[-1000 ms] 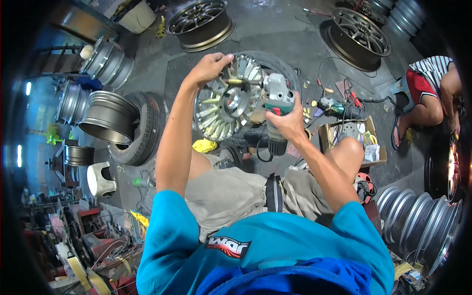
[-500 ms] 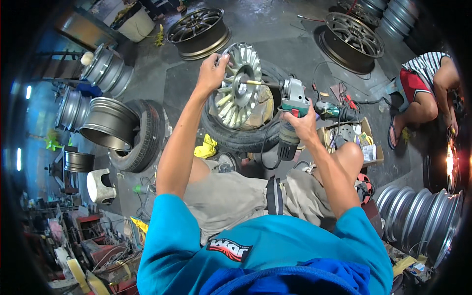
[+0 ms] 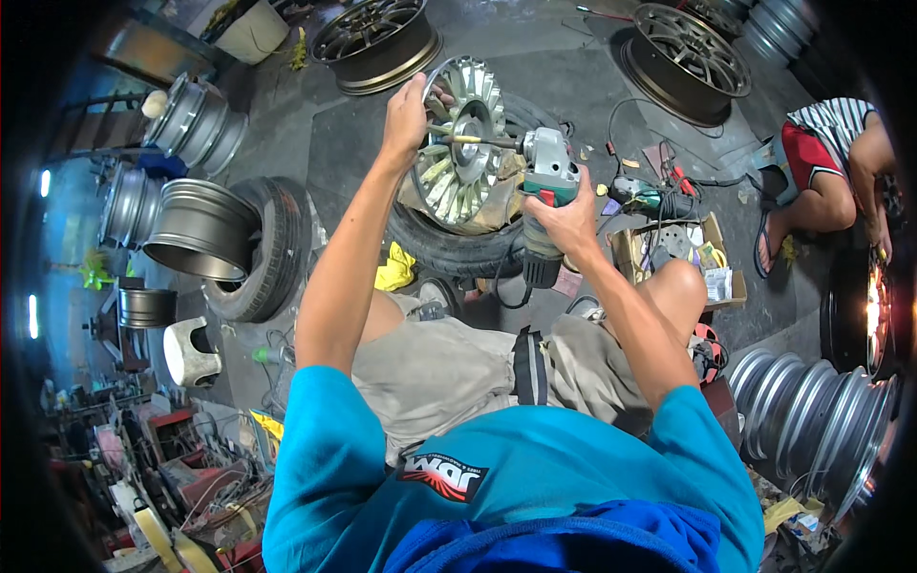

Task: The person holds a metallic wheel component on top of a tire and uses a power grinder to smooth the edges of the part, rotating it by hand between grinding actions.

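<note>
My left hand (image 3: 408,122) is closed on the edge of a shiny multi-spoke wheel face (image 3: 447,191), which stands tilted over a black tyre (image 3: 435,246) lying on the floor. In my right hand (image 3: 565,212) is a green and grey power grinder (image 3: 549,170), gripped around its body. A long thin shaft (image 3: 489,142) runs left from the grinder's head across the wheel's centre. Its pale tip lies among the spokes near my left hand; exact contact cannot be made out. Behind the wheel, a brown wrapped block partly shows inside the tyre.
A yellow cloth (image 3: 395,268) lies near my foot. To the right are a second grinder (image 3: 650,197), cords and a cardboard box (image 3: 723,250) of parts. Dark wheels (image 3: 683,62) lie farther off. Another person (image 3: 831,167) crouches at the right beside a glowing wheel.
My right hand has brought the grinder left and slightly up, so its shaft reaches farther across the wheel. My left hand still grips the wheel edge. The whole view has shifted slightly.
</note>
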Demonstrator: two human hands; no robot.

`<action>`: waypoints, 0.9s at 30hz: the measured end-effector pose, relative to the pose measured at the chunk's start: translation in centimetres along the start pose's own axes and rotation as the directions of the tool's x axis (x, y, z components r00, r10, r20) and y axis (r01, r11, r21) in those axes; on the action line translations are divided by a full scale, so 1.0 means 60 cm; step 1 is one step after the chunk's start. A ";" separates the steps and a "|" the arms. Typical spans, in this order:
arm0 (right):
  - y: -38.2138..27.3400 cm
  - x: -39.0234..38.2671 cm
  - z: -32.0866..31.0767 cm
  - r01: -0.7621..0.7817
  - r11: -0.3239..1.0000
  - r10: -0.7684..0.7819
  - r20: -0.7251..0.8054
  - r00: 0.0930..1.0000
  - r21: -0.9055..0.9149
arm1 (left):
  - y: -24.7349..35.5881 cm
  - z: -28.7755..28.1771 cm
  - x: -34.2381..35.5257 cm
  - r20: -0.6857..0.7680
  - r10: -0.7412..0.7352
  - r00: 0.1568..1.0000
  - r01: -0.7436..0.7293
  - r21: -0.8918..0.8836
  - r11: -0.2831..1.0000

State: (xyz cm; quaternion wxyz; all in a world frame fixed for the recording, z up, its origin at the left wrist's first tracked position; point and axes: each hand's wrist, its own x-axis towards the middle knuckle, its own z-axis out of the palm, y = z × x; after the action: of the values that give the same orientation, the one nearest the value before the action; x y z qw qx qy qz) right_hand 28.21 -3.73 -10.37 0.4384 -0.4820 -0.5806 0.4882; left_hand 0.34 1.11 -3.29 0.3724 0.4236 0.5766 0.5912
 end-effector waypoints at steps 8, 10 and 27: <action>-0.006 -0.005 0.018 0.093 0.996 -0.093 0.006 0.996 -0.008 | 0.002 -0.015 0.000 -0.013 -0.131 0.991 0.130 -0.074 0.989; -0.016 -0.009 0.015 0.086 0.996 -0.086 0.006 0.996 -0.032 | -0.001 -0.022 0.003 -0.014 -0.087 0.996 0.087 -0.032 0.996; -0.007 -0.005 0.037 0.127 0.988 -0.129 -0.025 0.991 -0.089 | -0.006 -0.002 0.008 -0.059 -0.002 0.998 0.005 0.049 0.999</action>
State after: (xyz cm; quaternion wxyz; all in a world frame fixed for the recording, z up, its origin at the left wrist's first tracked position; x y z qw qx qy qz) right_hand 26.05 -4.38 -10.27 0.4561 -0.4698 -0.6244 0.4259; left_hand 0.01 1.52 -3.61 0.3457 0.4140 0.6023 0.5885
